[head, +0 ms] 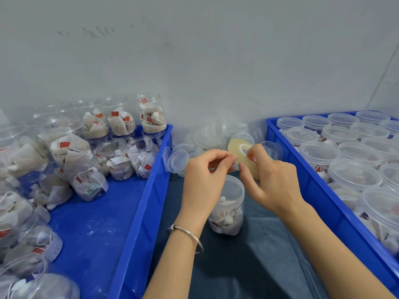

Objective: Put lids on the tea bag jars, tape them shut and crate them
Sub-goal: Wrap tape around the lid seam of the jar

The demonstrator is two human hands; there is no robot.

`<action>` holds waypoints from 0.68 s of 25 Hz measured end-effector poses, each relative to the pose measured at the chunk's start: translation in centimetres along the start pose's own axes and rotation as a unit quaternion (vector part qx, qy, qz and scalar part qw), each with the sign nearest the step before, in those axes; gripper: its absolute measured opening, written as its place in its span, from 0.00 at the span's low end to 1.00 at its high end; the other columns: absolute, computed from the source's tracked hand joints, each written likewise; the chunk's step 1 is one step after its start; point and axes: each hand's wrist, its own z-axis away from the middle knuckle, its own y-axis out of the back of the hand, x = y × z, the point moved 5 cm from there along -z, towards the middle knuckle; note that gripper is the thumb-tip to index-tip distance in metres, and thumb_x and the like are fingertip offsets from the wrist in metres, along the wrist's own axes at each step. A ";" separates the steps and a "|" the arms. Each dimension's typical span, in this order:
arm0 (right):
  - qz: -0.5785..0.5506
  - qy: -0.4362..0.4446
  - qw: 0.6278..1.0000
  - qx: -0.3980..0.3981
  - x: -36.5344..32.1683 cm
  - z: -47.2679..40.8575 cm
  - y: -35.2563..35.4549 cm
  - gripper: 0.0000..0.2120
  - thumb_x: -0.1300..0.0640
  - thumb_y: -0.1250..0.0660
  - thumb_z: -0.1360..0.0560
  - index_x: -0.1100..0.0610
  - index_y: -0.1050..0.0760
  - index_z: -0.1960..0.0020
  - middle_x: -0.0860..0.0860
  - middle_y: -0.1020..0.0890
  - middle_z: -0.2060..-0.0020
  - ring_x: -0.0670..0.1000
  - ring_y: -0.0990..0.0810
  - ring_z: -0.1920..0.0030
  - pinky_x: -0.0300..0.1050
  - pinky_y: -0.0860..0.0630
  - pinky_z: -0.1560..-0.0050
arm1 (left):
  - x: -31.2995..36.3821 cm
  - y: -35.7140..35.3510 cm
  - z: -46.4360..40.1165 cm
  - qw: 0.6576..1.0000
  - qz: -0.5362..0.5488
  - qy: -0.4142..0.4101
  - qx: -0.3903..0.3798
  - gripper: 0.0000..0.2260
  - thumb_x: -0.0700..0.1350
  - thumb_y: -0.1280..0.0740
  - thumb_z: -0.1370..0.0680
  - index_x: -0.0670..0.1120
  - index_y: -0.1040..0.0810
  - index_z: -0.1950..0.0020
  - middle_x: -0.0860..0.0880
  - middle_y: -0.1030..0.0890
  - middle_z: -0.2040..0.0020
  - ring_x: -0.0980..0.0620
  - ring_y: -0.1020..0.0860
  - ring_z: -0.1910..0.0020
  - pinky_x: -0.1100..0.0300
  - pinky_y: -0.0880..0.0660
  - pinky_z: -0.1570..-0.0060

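Right hand [271,180] grips the tape roll [241,152], a pale translucent ring, while the left hand [207,169] pinches at its loose end, probably readying a strip. Flanking them, the left blue crate [138,201] holds unlidded jars, the right blue crate [319,190] capped ones. Below the hands stands the lidded jar [228,203], clear plastic, tea bags inside. Behind it lie spare lids [207,137], thin and frosted.

I see right hand [273,180] gripping tape roll [241,155] at frame center, left hand [205,169] pinching at its edge, both above 1 lidded jar [227,207]. Blue crates: lower left [138,210], right [323,199].
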 end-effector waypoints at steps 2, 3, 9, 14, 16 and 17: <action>-0.001 -0.009 1.000 -0.004 0.3 0.0 0.1 0.21 0.46 0.45 0.25 0.64 0.26 0.55 0.52 0.23 0.75 0.53 0.29 0.80 0.43 0.33 0.79 | 0.0 -0.3 0.2 0.999 0.010 0.012 -0.031 0.03 0.42 0.30 0.24 0.50 0.18 0.55 0.54 0.15 0.60 0.57 0.17 0.58 0.65 0.21 0.54; -0.002 -0.009 1.000 -0.006 0.4 0.1 0.1 0.21 0.46 0.45 0.26 0.64 0.26 0.55 0.52 0.24 0.75 0.52 0.30 0.80 0.42 0.35 0.78 | 0.0 -0.4 0.3 0.999 0.015 0.018 -0.042 0.03 0.42 0.28 0.25 0.50 0.18 0.55 0.54 0.15 0.59 0.57 0.17 0.57 0.65 0.22 0.53; 0.013 -0.002 0.999 -0.039 0.8 0.4 0.0 0.19 0.48 0.49 0.26 0.62 0.27 0.54 0.51 0.25 0.76 0.53 0.30 0.80 0.39 0.42 0.75 | 0.1 -0.3 0.3 0.996 -0.043 -0.005 -0.084 0.10 0.35 0.28 0.27 0.48 0.20 0.50 0.52 0.17 0.55 0.59 0.19 0.55 0.68 0.23 0.53; 0.011 -0.005 0.998 -0.056 0.8 0.6 0.0 0.20 0.48 0.50 0.28 0.62 0.28 0.54 0.53 0.23 0.75 0.52 0.30 0.79 0.40 0.39 0.75 | 0.3 -0.4 0.3 0.996 -0.077 -0.023 -0.029 0.06 0.40 0.26 0.27 0.51 0.19 0.56 0.54 0.17 0.60 0.59 0.19 0.59 0.64 0.21 0.55; 0.017 -0.007 0.998 -0.055 0.7 0.7 0.0 0.20 0.47 0.51 0.28 0.61 0.28 0.53 0.52 0.22 0.73 0.51 0.30 0.79 0.40 0.40 0.75 | 0.5 -0.5 0.2 0.994 -0.106 -0.038 -0.008 0.04 0.39 0.29 0.25 0.48 0.18 0.57 0.54 0.17 0.61 0.57 0.19 0.61 0.60 0.21 0.55; 0.015 -0.011 0.998 -0.056 0.7 0.7 -0.1 0.21 0.46 0.51 0.27 0.60 0.29 0.51 0.50 0.22 0.73 0.49 0.31 0.78 0.39 0.41 0.75 | 0.9 -0.6 0.0 0.988 -0.141 -0.063 -0.004 0.03 0.39 0.30 0.24 0.45 0.18 0.56 0.52 0.18 0.61 0.55 0.19 0.61 0.59 0.22 0.56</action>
